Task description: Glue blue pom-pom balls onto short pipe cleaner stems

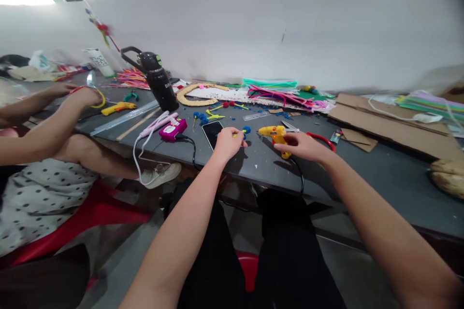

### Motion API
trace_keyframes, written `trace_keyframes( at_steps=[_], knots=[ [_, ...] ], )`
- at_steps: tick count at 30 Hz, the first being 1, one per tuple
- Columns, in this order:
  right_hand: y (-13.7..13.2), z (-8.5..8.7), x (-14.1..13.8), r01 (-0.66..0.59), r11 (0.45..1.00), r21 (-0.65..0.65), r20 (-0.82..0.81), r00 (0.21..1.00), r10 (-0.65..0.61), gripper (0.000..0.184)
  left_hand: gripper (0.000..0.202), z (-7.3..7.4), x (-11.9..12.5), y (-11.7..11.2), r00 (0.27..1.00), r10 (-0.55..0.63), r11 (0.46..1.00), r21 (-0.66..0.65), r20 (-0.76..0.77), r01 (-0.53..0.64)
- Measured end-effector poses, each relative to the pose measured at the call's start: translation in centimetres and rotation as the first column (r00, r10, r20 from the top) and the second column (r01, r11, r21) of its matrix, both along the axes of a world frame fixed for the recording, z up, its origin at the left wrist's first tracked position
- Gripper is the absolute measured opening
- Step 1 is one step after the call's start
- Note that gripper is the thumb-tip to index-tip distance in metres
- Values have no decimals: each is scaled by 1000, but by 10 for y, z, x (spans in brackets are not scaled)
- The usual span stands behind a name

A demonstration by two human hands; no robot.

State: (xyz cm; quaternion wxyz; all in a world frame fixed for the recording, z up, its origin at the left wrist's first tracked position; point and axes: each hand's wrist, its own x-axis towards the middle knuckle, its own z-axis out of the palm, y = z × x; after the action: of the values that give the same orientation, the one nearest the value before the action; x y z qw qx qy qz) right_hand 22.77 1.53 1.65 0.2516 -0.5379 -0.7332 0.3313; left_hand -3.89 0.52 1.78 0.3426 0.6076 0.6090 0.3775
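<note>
My left hand (229, 144) is closed, pinching a small blue fuzzy flower (246, 130) by its yellow pipe-cleaner stem, just over the table's front edge. To the right, a yellow hot glue gun (272, 131) points its nozzle left, toward the flower. The fingers of my right hand (301, 146) are around its handle, and a black cord hangs down from it. Partly behind my left hand lies a phone (213, 133) with a dark screen. Other blue and yellow fuzzy pieces (206, 117) rest beyond the phone.
A black bottle (161, 88), a magenta box (173, 129) and a pink stick-shaped device (158, 123) stand or lie left. Pipe cleaners (279, 96) line the wall. Red-handled scissors (321, 140) and cardboard (391, 123) lie right. Another person's hands (85, 96) work at far left.
</note>
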Motion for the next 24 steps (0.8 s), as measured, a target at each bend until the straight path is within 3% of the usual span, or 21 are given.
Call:
trace_keyframes(
  at_steps=[2,5,10,13,17,24],
  knots=[
    [1,-3,-14,-48,999,17,98,994,46,44,22,3,1,-2,1000,-2,1000,8,-11,2],
    [7,-12,-29,59,997,51,122,990,-65,41,21,6,2,-6,999,13,1000,10,-37,-13],
    [5,-18,-30,226,973,48,-55,973,-223,33,20,7,1,-7,997,22,1000,8,-68,-22],
    [-1,-19,-27,190,980,65,-222,960,-171,27,22,6,-1,-6,995,27,999,27,-95,-24],
    [-7,-20,-33,163,986,44,-321,937,-141,22,22,6,-2,-7,992,15,996,85,-124,-4],
    [-12,-15,-42,83,996,39,-266,961,-70,18,21,7,2,-9,986,-16,988,148,-165,40]
  ],
)
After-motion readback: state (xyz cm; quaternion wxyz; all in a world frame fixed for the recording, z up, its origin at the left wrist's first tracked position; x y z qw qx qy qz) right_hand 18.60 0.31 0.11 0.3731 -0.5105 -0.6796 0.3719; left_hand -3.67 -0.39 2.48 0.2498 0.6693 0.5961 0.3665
